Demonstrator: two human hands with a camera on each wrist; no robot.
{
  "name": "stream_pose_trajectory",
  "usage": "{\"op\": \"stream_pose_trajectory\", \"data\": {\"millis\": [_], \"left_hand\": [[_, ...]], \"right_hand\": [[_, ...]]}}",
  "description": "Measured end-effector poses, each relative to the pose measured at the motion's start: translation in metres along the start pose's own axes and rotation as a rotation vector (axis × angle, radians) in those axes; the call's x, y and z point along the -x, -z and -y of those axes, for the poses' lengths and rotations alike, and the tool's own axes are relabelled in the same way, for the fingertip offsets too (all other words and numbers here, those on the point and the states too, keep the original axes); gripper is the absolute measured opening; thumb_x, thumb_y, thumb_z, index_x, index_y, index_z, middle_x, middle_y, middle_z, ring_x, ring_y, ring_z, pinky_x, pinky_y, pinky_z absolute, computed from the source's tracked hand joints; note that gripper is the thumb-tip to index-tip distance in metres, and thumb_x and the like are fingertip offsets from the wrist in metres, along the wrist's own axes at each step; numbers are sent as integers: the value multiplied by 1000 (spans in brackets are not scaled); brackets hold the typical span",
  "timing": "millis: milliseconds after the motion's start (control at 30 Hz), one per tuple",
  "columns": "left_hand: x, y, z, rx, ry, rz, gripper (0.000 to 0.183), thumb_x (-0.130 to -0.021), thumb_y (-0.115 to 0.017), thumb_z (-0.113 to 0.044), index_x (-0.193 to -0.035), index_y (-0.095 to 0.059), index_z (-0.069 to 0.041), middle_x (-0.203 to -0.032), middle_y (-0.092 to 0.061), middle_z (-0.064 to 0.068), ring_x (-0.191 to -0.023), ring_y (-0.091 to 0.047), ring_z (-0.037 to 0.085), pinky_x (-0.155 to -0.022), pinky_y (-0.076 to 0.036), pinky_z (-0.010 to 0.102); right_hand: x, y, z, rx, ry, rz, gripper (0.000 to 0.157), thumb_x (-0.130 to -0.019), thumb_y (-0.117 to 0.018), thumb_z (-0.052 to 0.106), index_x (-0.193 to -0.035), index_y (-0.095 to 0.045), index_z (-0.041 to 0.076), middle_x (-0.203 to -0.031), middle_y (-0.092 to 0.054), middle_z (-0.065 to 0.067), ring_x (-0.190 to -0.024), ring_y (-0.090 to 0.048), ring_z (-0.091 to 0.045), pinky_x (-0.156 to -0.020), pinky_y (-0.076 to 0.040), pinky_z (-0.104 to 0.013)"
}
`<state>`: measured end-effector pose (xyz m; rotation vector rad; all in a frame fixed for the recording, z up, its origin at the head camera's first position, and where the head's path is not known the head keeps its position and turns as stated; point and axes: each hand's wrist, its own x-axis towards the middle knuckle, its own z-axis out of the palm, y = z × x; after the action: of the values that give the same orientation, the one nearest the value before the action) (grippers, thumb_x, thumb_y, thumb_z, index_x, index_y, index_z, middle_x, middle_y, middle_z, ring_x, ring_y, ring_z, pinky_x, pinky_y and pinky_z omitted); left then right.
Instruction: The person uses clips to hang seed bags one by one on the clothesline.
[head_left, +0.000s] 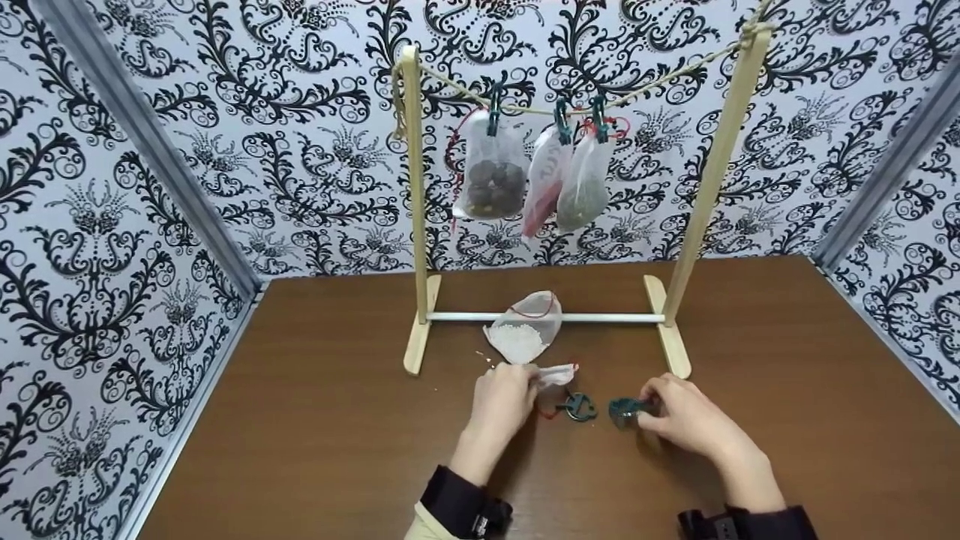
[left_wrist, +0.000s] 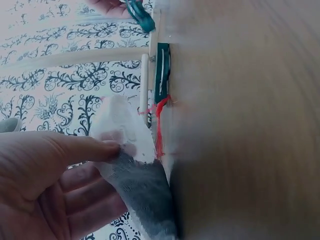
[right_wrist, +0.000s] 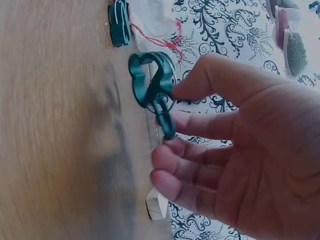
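Mesh bag (head_left: 556, 375) is sitting well in from the far edge of the desk (head_left: 315, 420), the left hand (head_left: 501, 399) pinching it; the right hand (head_left: 681, 415) is pinching a green clip (head_left: 624, 409). Both are seemingly being readied; the next move is probably calling for joining them.

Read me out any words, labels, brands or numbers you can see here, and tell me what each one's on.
No text is clear enough to quote.
Middle hanging bag: faint lettering, too blurred to read.
Black device on the left wrist: small white marking, too small to read.
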<state>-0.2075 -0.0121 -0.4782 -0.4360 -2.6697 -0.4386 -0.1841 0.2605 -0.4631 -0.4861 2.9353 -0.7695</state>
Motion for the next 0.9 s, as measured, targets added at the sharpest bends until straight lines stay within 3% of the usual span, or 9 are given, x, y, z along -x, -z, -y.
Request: {"op": "stream_pose_trajectory", "data": {"millis": [200, 467, 700, 800, 900], "left_hand": [[-3, 9, 3, 65, 31, -37, 4, -86, -77, -27, -88, -77, -24, -80, -77, -2, -70, -74, 26, -54, -54, 40], [-7, 18, 6, 124, 44, -116, 7, -87, -75, -30, -87, -77, -23, -79, -77, -1, -70, -74, 28, -57, -56, 42], [-8, 23, 5, 135, 51, -124, 7, -88, -74, -29, -88, -76, -23, -81, -78, 0, -71, -75, 27, -57, -56, 42], [-7, 23, 5, 159, 54, -127, 7, -88, -75, -28, -88, -76, -21, -79, -77, -1, -71, -74, 26, -57, -56, 41], [-8, 22, 5, 192, 57, -133, 8, -88, -74, -28, -87, -75, -20, -78, -76, -2, -71, -74, 24, -58, -56, 40]], "right_hand": [[-1, 1, -1, -72, 28, -14, 27, -84, -80, 18, -101, -64, 4, -94, -62, -5, -72, -51, -6, -60, -44, -21], [-2, 0, -2, -24, 151, -107, 28, -83, -81, 19, -103, -65, 9, -101, -65, -2, -84, -56, -9, -70, -49, -25], [-3, 2, 1, -66, 141, -146, 29, -81, -81, 16, -104, -69, 3, -97, -69, -6, -83, -67, -14, -69, -55, -24], [-4, 2, 3, -68, 140, -200, 30, -78, -84, 14, -103, -70, 3, -94, -70, -5, -79, -67, -11, -67, -54, -23], [-5, 1, 4, -70, 205, -294, 30, -75, -85, 11, -100, -70, 4, -89, -70, -2, -75, -65, -7, -64, -53, -22]]}}
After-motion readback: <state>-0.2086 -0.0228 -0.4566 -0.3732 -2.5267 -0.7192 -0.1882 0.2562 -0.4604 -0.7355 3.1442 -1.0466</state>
